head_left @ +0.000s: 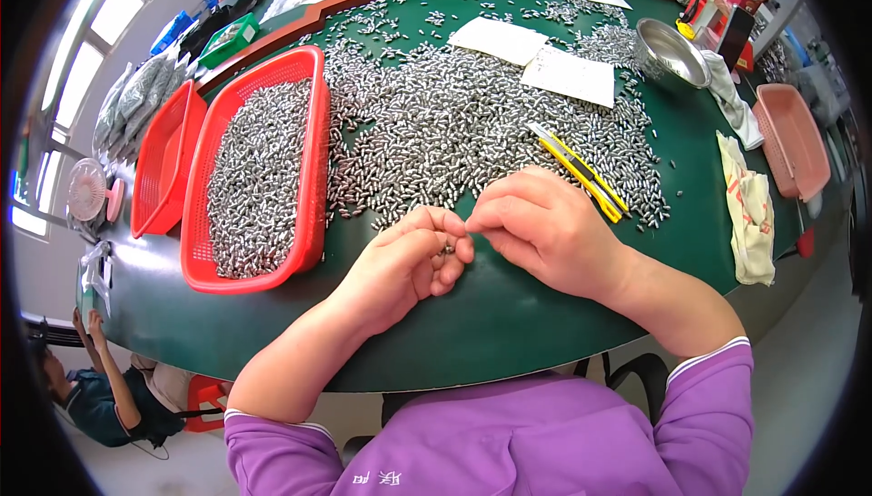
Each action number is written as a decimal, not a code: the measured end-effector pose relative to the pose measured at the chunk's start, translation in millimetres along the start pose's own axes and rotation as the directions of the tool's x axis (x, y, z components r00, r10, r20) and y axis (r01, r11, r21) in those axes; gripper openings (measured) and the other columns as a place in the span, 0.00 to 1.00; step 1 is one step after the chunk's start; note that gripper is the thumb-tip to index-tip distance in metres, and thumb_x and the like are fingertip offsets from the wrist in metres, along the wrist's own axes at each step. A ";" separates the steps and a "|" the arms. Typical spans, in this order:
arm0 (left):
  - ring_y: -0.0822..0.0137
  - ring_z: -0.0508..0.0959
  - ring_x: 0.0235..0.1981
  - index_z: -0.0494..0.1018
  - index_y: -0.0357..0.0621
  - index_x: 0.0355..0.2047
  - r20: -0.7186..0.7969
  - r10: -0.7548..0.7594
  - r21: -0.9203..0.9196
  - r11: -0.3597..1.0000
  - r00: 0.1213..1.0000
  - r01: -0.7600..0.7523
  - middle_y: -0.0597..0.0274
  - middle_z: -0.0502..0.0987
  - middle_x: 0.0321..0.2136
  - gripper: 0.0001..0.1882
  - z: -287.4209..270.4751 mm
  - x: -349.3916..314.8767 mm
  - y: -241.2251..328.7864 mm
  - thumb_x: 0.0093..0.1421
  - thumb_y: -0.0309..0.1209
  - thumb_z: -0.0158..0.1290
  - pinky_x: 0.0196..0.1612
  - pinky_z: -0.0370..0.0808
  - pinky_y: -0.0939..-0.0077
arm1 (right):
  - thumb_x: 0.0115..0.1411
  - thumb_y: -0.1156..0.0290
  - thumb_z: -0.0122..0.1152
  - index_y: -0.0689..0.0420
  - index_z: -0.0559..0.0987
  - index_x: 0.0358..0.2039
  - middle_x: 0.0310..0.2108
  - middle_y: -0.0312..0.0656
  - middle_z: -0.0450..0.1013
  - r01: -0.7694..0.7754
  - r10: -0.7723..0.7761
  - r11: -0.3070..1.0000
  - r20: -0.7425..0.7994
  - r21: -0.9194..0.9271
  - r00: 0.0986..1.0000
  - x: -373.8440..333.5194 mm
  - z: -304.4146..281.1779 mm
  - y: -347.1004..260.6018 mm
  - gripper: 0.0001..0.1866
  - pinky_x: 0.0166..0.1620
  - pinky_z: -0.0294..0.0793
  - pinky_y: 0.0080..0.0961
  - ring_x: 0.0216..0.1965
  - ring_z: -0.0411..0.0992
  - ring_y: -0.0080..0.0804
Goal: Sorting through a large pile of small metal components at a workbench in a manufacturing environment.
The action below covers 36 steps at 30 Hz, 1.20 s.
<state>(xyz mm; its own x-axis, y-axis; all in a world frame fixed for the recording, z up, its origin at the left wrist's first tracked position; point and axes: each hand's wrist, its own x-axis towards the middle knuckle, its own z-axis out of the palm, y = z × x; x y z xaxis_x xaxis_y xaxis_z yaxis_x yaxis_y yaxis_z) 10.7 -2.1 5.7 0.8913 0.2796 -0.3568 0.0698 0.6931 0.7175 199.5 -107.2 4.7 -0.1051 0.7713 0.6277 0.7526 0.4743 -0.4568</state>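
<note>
My left hand (406,260) is palm up over the near part of the green table (391,351), fingers curled around at least one small silvery metal piece (447,249). Just right of it, my right hand (540,228) is closed in a pinch. Its thumb and fingertips meet close to the left fingertips; whatever they pinch is too small to make out. Beyond both hands spreads a wide heap of small, pointed silvery metal pieces (427,124). A yellow utility knife (581,173) lies at the heap's edge beside my right hand.
Left of the heap, a red plastic basket (318,133) is filled with similar pieces; another red basket (154,169) stands beside it. White papers (568,76) lie on the heap. At right are a metal bowl (672,53), cloth gloves (749,210) and a pink basket (792,142). Other people sit nearby.
</note>
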 end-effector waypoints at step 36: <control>0.79 0.66 0.22 0.67 0.43 0.40 0.031 0.034 0.150 0.988 0.999 -0.038 0.65 0.73 0.29 0.07 0.6 0.7 -6.0 0.68 0.32 0.44 0.24 0.61 0.87 | 0.44 0.82 0.63 0.53 0.80 0.35 0.34 0.37 0.74 0.082 -0.088 0.992 -0.064 -0.095 0.994 0.1 -4.7 2.8 0.15 0.37 0.73 0.31 0.35 0.73 0.35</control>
<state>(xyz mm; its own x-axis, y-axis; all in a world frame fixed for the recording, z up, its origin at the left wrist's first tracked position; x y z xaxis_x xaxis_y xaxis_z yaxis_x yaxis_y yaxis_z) 11.2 -6.4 1.5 0.9068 0.2820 -0.3134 0.1022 0.5742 0.8123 204.6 -107.8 6.4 -0.1295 0.6979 0.7044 0.7996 0.4936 -0.3421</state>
